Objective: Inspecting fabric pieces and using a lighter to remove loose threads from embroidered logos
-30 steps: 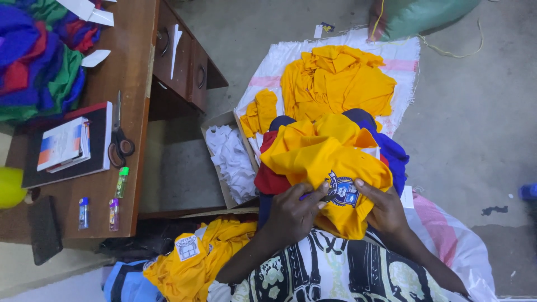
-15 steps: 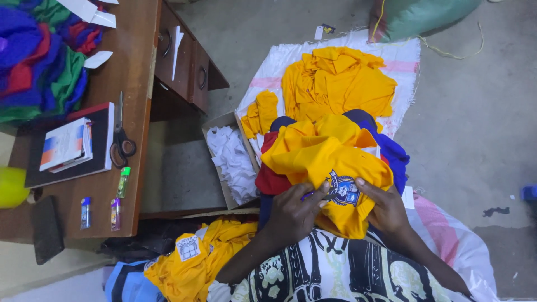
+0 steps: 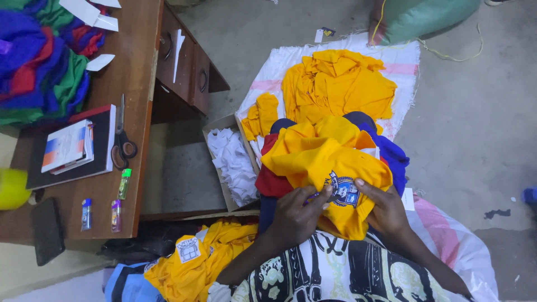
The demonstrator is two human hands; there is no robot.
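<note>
Centrally, yellow garment (image 3: 327,168) with blue crest (image 3: 342,190), on the lap atop red and blue clothes; left hand (image 3: 296,215) and right hand (image 3: 383,207) both pinch its fabric at the crest, fingers closed on cloth. Around: folded yellow pile (image 3: 335,84) on a white sack (image 3: 403,56), box of white scraps (image 3: 232,162), wooden worktop (image 3: 131,72) carrying scissors (image 3: 122,140), book (image 3: 70,146), coloured fabric heap (image 3: 39,56).

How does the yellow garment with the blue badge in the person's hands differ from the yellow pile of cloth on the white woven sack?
The yellow garment with the blue badge is held by both hands, left hand and right hand; the yellow pile of cloth lies untouched on the white woven sack. The garment shows a badge; the pile shows none. The garment rests on red and blue clothes. Both are crumpled and the same yellow.
</note>
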